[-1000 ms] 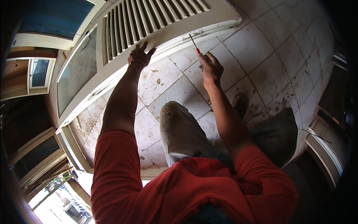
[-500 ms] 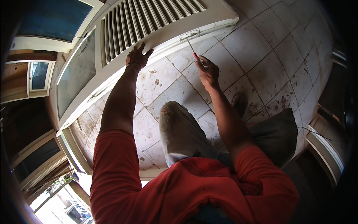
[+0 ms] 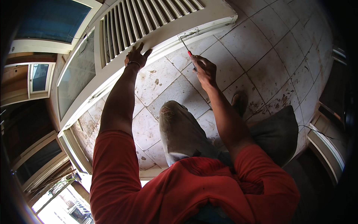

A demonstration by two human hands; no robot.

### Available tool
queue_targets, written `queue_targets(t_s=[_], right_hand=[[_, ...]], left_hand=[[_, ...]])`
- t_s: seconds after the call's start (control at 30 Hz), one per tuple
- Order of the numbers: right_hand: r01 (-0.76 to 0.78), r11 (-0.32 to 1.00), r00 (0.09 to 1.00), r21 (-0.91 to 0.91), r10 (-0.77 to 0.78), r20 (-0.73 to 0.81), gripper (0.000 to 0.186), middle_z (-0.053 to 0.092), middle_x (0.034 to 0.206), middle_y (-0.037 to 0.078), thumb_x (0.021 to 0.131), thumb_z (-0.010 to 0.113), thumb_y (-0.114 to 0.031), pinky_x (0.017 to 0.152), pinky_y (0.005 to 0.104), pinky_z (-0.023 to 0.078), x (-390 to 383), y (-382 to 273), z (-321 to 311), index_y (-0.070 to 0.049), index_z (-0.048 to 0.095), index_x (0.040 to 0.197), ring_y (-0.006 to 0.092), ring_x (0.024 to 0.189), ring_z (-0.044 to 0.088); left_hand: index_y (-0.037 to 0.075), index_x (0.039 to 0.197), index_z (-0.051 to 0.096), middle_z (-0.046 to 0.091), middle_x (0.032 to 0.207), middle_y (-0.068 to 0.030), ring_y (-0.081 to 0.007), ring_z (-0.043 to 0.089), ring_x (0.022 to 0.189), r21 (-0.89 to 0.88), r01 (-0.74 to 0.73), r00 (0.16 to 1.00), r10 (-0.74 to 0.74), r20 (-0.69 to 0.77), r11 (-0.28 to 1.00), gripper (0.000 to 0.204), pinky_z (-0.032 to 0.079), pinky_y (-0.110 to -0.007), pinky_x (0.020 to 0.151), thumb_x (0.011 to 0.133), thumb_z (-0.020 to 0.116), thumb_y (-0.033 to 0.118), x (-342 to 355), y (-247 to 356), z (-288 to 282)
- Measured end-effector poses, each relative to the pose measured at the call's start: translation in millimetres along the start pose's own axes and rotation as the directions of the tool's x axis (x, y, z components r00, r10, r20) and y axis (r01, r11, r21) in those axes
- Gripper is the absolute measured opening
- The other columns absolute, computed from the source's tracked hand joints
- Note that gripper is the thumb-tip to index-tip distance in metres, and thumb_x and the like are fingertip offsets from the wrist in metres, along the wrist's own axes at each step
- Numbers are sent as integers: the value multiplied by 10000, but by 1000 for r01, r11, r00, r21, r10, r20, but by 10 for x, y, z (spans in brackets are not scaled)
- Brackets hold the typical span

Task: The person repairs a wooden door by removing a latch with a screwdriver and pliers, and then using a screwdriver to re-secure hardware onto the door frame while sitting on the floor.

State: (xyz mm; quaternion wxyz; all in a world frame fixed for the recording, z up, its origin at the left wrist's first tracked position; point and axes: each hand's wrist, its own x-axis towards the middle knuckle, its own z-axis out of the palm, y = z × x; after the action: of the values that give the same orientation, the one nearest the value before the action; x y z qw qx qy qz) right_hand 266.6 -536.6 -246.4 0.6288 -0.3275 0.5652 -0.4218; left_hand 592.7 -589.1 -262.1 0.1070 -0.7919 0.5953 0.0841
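- The right hand [image 3: 206,71] is shifting leftward along the edge of the door [image 3: 164,34] — carrying the red-handled screwdriver [image 3: 190,53] with it.
- The tip [image 3: 181,38] is now sitting by the left end of the metal plate [image 3: 189,33], rather than nearer its middle.
- The shaft [image 3: 185,44] is leaning slightly more to the left — and the handle's lower end [image 3: 194,70], hidden half a second ago, is showing again beside the hand.

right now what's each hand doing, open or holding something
Left hand: open, resting on the louvered panel.
Right hand: closed around a screwdriver-like tool.
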Motion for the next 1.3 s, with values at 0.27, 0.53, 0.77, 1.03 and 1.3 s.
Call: queue_targets(t_s=[0.27,0.53,0.77,1.03,1.3], right_hand=[[-126,991,992,40,126,0,355,700,913,37,892,749,-318,649,273,544,86,18,-51,-16,724,1077,118,751,634],[101,993,992,-60,-105,-75,290,678,845,3,839,790,-264,588,249,483,117,55,42,-22,735,989,96,658,581],[-53,997,995,62,58,-84,318,679,816,17,820,812,-249,600,246,490,154,-131,-85,16,732,977,82,672,576],[-148,982,987,114,154,-42,278,657,783,33,793,826,-198,481,222,379,239,-197,-203,21,720,926,99,574,534],[-214,935,969,281,239,-57,215,683,834,33,824,785,-216,536,231,437,130,-12,-4,-46,733,945,102,631,567]], left_hand=[[308,1546,312,333,1567,-187,-403,409,1386,6,24,1000,-25,15,1000,804,312,-535,1142,891,421,760,-55,15,-64],[301,1563,267,299,1576,-216,-440,364,1406,2,52,996,-52,77,999,837,286,-541,1161,882,432,758,-137,103,-163],[331,1544,308,341,1566,-163,-422,440,1357,70,28,999,-25,-36,997,796,367,-538,1111,888,413,769,-30,0,2],[333,1547,297,339,1567,-163,-421,443,1355,46,6,1000,-5,-13,999,796,372,-536,1107,892,394,774,-34,-9,-12],[342,1545,299,349,1563,-148,-432,458,1341,105,26,999,-24,-21,994,788,407,-552,1079,891,403,770,-53,20,-7]])
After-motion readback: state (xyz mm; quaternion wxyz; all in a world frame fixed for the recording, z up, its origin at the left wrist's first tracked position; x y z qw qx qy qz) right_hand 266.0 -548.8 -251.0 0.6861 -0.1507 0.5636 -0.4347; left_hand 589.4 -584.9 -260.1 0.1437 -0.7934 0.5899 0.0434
